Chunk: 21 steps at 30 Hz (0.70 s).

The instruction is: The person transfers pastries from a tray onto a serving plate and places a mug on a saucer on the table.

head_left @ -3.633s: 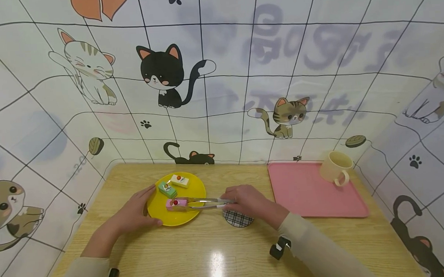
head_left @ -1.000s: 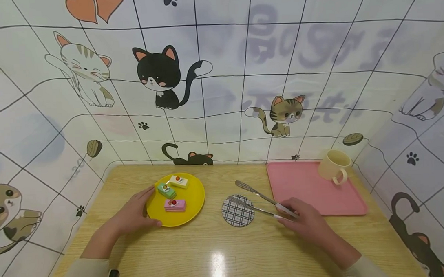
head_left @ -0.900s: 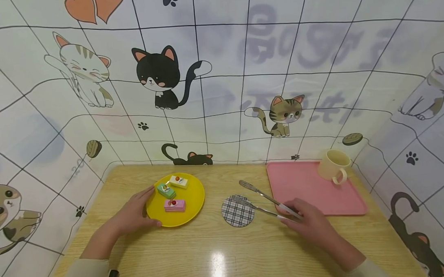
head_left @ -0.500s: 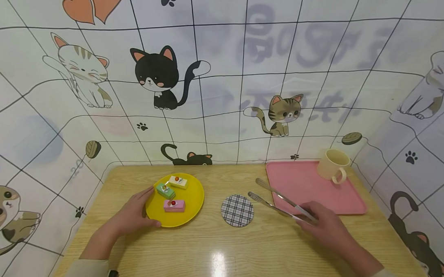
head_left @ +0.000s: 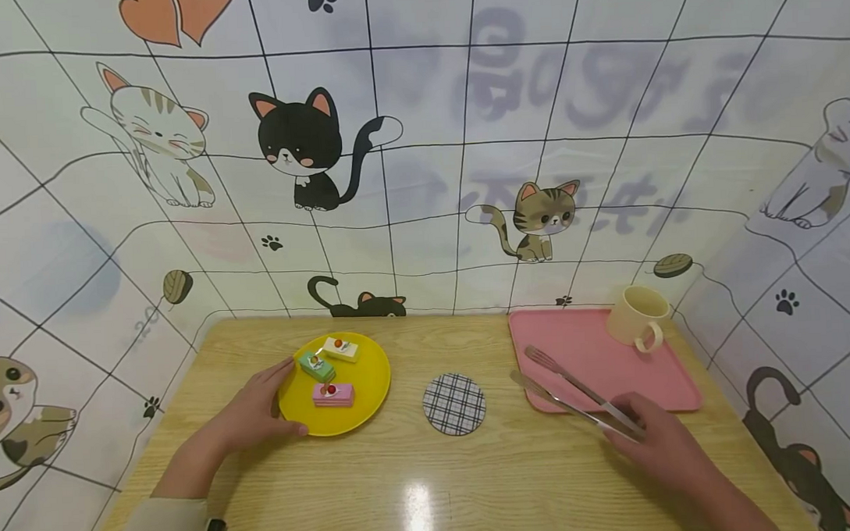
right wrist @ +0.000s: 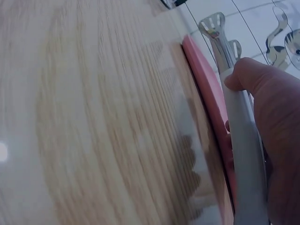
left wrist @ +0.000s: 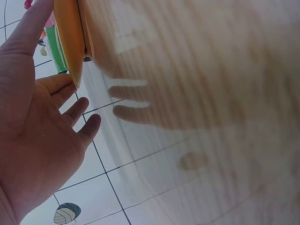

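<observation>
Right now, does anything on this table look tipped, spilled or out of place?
Nothing stands out. The three cakes sit on the yellow plate, the mug stands upright on the pink tray, the checked coaster lies flat, and the right hand holds the tongs. I see no spill or damage.

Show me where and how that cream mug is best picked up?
Probably by its handle, coming from the near side. The mug stands upright near the far right corner of the pink tray. The handle sticks out toward the near side as a loop, easy to hook, while the cat-patterned wall rises behind, making the far side look awkward.
</observation>
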### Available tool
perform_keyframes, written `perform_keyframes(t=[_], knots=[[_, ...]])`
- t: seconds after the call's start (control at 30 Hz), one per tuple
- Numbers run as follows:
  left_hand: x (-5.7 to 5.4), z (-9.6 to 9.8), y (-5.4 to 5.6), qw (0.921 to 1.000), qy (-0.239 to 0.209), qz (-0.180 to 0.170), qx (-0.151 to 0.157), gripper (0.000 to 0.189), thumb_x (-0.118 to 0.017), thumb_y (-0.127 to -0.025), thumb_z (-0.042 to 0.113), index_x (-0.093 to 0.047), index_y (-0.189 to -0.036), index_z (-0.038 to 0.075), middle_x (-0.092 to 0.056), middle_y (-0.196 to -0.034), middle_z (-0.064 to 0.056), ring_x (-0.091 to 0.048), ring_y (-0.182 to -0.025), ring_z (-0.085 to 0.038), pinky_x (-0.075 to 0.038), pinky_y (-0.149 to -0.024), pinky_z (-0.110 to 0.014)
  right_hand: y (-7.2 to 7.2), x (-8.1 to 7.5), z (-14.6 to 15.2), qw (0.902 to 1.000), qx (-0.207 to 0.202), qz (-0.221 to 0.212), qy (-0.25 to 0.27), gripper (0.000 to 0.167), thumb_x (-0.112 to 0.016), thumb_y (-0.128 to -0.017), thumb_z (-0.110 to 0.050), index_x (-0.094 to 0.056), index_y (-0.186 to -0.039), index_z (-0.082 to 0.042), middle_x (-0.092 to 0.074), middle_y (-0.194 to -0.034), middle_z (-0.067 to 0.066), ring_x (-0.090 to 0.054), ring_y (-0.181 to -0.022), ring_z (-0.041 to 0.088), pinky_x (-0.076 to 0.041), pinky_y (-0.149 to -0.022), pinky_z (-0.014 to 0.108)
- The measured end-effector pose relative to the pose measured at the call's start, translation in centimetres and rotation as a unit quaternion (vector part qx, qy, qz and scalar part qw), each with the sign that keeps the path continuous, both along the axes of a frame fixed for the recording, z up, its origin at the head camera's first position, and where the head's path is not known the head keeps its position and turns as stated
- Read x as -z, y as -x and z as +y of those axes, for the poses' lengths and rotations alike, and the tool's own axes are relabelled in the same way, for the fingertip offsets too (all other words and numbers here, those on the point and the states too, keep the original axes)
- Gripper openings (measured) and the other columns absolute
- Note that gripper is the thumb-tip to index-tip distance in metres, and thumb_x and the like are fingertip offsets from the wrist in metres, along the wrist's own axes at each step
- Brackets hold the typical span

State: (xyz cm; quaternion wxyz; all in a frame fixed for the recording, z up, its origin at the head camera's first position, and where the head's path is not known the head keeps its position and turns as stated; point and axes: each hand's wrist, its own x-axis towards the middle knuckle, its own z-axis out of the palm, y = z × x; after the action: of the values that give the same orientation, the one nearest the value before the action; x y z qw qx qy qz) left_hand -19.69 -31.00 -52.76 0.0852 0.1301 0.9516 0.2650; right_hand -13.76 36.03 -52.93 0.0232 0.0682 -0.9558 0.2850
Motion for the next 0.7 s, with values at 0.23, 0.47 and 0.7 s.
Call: perform_keyframes(t=[0.23, 0.47, 0.7], knots=[[0.0, 0.0, 0.0, 1.0000, 0.003, 0.004, 0.003, 0.120, -0.098, -0.079, 0.052, -0.039, -0.167, -0.004, -0.035, -0.175, -0.026, -0.032, -0.158, -0.054, -0.031, -0.126, -0.072, -0.4, 0.3, 2.1, 0.9998, -0.008, 0.005, -0.016, 0.037, -0.093, -0.090, -0.022, -0.071, -0.117, -0.011, -0.073, -0.107, -0.003, -0.060, -0.089, 0.009, -0.053, -0.074, 0.032], [0.0, 0.0, 0.0, 1.0000, 0.001, 0.004, 0.005, 0.120, -0.098, -0.079, 0.053, -0.039, -0.167, -0.004, -0.035, -0.175, -0.026, -0.032, -0.158, -0.054, -0.030, -0.126, -0.072, -0.6, 0.6, 4.1, 0.9988, 0.007, -0.023, -0.043, 0.041, -0.092, -0.091, -0.025, -0.069, -0.121, -0.010, -0.073, -0.110, -0.001, -0.060, -0.092, 0.013, -0.053, -0.077, 0.034], [-0.1, 0.0, -0.1, 1.0000, 0.001, 0.001, 0.003, 0.120, -0.098, -0.079, 0.052, -0.039, -0.167, -0.004, -0.035, -0.175, -0.025, -0.032, -0.158, -0.053, -0.031, -0.126, -0.073, -0.4, 0.9, 5.2, 0.9981, 0.015, -0.027, -0.054, 0.043, -0.093, -0.090, -0.024, -0.068, -0.121, -0.006, -0.073, -0.111, 0.003, -0.061, -0.095, 0.020, -0.054, -0.078, 0.037]])
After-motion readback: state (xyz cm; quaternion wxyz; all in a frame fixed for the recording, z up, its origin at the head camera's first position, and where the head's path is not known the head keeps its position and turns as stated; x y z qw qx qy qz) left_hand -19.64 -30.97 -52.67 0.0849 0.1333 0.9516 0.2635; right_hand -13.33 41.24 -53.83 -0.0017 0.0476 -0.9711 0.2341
